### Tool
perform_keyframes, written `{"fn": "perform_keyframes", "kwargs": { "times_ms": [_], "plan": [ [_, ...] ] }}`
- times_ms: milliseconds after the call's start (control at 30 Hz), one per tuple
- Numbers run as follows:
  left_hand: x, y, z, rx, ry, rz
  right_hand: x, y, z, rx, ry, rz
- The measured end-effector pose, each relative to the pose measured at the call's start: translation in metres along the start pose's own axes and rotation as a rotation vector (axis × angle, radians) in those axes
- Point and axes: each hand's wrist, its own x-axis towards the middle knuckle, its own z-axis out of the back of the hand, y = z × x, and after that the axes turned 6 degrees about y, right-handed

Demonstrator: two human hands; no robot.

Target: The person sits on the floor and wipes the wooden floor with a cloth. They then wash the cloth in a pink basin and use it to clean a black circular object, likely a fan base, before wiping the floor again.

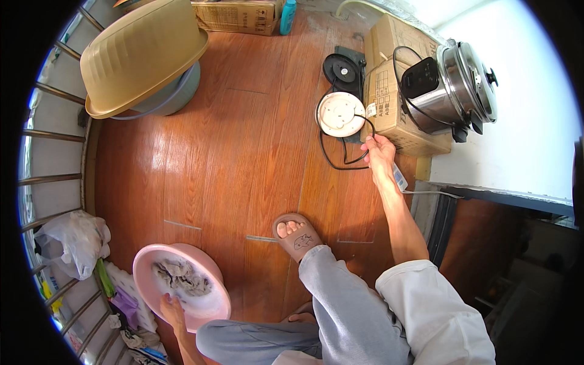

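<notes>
At the lower left stands a pink plastic basin (145,273) holding wet gray cloth (187,278) in soapy water. My left hand (172,308) is inside its near rim, fingers beside the cloth; whether it grips anything is unclear. On the right, my right hand (379,148) has its fingers closed on a black power cord (346,165). That cord loops around a round white appliance base (335,116), which lies in front of a black round base (341,73).
Cardboard boxes (383,86) and a steel electric cooker (449,86) stand at the right, with a power strip (400,177) nearby. A yellow tub (141,54) rests tilted on a blue-gray bucket (182,93). Metal railings and a plastic bag (75,239) line the left; a turquoise bottle (287,18) stands behind.
</notes>
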Motion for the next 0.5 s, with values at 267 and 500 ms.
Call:
{"fn": "perform_keyframes", "kwargs": {
  "times_ms": [267,500],
  "plan": [
    [-0.002,-0.03,0.018,0.002,-0.053,0.1,-0.057,0.007,-0.012,0.062,0.029,0.415],
    [0.001,-0.004,0.003,0.011,0.049,0.193,-0.127,-0.034,-0.003,-0.334,0.144,0.852]
  ]
}}
